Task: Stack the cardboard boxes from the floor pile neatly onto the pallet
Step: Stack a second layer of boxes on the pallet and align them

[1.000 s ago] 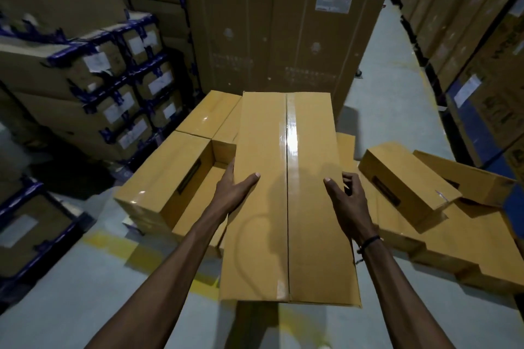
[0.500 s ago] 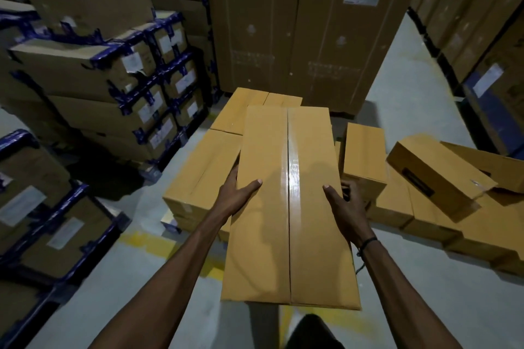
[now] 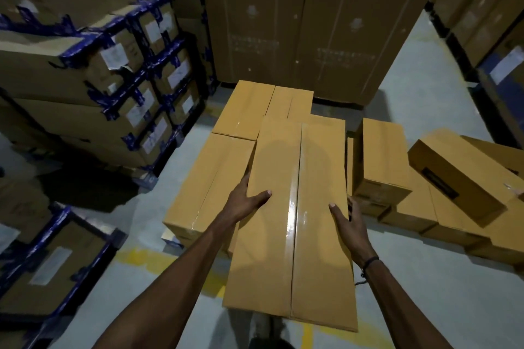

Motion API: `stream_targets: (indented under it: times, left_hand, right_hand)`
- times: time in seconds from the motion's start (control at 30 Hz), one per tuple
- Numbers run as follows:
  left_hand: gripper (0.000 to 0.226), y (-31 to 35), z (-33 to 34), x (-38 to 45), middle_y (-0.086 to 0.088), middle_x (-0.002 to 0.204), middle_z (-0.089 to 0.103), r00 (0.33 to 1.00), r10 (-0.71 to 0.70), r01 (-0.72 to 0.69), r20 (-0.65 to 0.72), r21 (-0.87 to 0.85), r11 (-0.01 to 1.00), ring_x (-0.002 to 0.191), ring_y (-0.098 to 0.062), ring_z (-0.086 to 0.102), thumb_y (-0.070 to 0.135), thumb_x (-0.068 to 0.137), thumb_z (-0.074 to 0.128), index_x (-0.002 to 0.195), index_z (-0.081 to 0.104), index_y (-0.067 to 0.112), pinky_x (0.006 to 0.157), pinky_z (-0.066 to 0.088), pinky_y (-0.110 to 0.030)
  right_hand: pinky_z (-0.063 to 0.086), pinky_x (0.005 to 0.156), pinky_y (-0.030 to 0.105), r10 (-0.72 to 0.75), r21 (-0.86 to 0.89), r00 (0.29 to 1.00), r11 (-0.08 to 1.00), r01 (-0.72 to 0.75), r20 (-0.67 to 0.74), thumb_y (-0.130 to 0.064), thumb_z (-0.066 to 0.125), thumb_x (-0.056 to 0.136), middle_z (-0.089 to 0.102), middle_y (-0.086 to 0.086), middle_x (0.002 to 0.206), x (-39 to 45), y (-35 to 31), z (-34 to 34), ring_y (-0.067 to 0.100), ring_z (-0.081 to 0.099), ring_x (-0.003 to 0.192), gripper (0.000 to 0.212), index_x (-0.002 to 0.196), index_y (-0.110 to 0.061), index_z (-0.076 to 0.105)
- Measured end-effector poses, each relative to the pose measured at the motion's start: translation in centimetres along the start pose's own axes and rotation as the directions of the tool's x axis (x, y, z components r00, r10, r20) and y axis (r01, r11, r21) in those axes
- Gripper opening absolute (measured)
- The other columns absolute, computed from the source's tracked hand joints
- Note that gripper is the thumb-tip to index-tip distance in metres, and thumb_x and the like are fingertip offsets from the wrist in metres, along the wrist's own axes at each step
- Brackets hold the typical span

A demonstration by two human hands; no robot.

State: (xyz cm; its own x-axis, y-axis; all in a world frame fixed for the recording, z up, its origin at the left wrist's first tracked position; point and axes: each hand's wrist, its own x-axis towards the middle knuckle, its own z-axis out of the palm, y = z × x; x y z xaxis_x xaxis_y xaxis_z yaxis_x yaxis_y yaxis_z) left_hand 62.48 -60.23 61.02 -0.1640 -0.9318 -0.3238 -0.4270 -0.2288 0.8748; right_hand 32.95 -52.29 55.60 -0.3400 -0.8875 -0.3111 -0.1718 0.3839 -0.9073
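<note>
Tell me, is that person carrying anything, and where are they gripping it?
Yes: a long taped cardboard box, held by its two long sides near the middle. The left hand grips the left edge, the right hand the right edge, thumbs on top.

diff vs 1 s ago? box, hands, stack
The taped box has been carried forward: its far end now overlaps the boxes on the pallet, and the gap seen in that layer a second ago is hidden under it. Nothing was taken up or let go. The left hand and right hand keep the same side grip, thumbs on top. The floor pile on the right is unchanged.
</note>
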Motion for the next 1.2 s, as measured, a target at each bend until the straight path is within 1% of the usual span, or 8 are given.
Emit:
stream_targets:
  times: [0.13,0.27,0.47,0.7,0.77,0.87,1.03,1.2]
  left_hand:
    - [0.101,-2.1,-1.4,6.2,-0.002,0.153,0.041,0.997,-0.068,0.066,0.036,0.056,0.996,0.143,-0.022,0.04,0.063,0.08,0.078,0.161,0.027,0.029,0.115,0.036,-0.037]
    - [0.099,-4.8,-2.5,11.6,0.001,0.15,0.041,0.995,-0.077,0.074,0.059,0.054,0.996,0.14,-0.016,0.04,0.063,0.08,0.078,0.16,0.028,0.033,0.109,0.036,-0.032]
    - [0.096,-10.6,-3.1,19.5,-0.001,0.164,0.029,0.988,-0.118,0.112,0.101,0.066,0.992,0.148,-0.023,0.034,0.059,0.085,0.075,0.161,0.023,0.032,0.11,0.031,-0.031]
    - [0.094,-17.1,-3.6,26.7,-0.003,0.164,0.03,0.975,-0.14,0.118,0.174,0.13,0.985,0.147,-0.023,0.034,0.053,0.089,0.074,0.162,0.021,0.027,0.108,0.03,-0.03]
    - [0.097,-19.0,-3.6,28.2,-0.002,0.164,0.027,0.974,-0.131,0.106,0.183,0.139,0.985,0.149,-0.021,0.031,0.056,0.087,0.074,0.162,0.021,0.026,0.112,0.029,-0.031]
    - [0.114,-21.5,-3.2,30.4,0.005,0.168,0.014,0.975,-0.138,0.104,0.173,0.19,0.976,0.154,-0.023,0.021,0.078,0.074,0.069,0.163,0.02,0.026,0.123,0.028,-0.045]
    - [0.11,-25.0,-2.1,33.5,0.006,0.172,-0.01,0.984,-0.074,0.005,0.16,0.394,0.919,0.158,-0.018,-0.013,0.078,0.079,0.062,0.164,0.016,0.027,0.124,-0.005,-0.05]
    - [0.119,-28.1,-0.9,35.1,0.005,0.17,-0.02,0.989,-0.054,-0.011,0.14,0.428,0.904,0.156,-0.017,-0.021,0.092,0.069,0.047,0.164,0.011,0.03,0.124,-0.01,-0.052]
  right_hand:
    - [0.037,0.117,0.055,0.038,-0.014,0.999,0.999,-0.038,-0.027,-0.083,0.062,0.08,0.041,-0.004,0.159,3.1,0.5,3.2,0.022,0.04,0.145,0.086,0.152,-0.048,0.032]
    - [0.032,0.115,0.047,0.076,-0.029,0.996,0.997,-0.078,-0.055,-0.059,0.058,0.095,0.027,0.0,0.167,6.2,0.5,6.7,0.025,0.029,0.151,0.077,0.16,-0.035,0.024]
    - [0.034,0.113,0.049,0.138,-0.031,0.988,0.99,-0.141,-0.062,-0.06,0.056,0.094,0.026,0.001,0.168,12.4,3.0,11.8,0.026,0.028,0.151,0.076,0.159,-0.038,0.022]
    - [0.034,0.112,0.048,0.136,-0.036,0.987,0.99,-0.139,-0.081,-0.054,0.06,0.097,0.029,-0.005,0.165,18.5,6.5,16.1,0.023,0.029,0.15,0.072,0.158,-0.042,0.024]
    - [0.034,0.112,0.049,0.133,-0.045,0.987,0.989,-0.138,-0.093,-0.055,0.059,0.096,0.029,-0.004,0.166,19.8,7.8,17.2,0.023,0.029,0.15,0.072,0.157,-0.041,0.024]
    - [0.033,0.113,0.049,0.145,-0.056,0.984,0.987,-0.151,-0.104,-0.053,0.058,0.098,0.027,-0.003,0.167,21.6,9.5,18.5,0.025,0.029,0.15,0.071,0.159,-0.039,0.024]
    - [0.033,0.113,0.051,0.137,-0.04,0.986,0.989,-0.142,-0.1,-0.064,0.057,0.09,0.025,-0.004,0.167,24.5,11.9,19.6,0.025,0.028,0.151,0.08,0.158,-0.042,0.023]
    - [0.034,0.116,0.053,0.13,-0.001,0.987,0.991,-0.131,-0.097,-0.057,0.061,0.095,0.025,-0.006,0.167,26.6,14.5,20.6,0.024,0.029,0.15,0.071,0.155,-0.045,0.025]
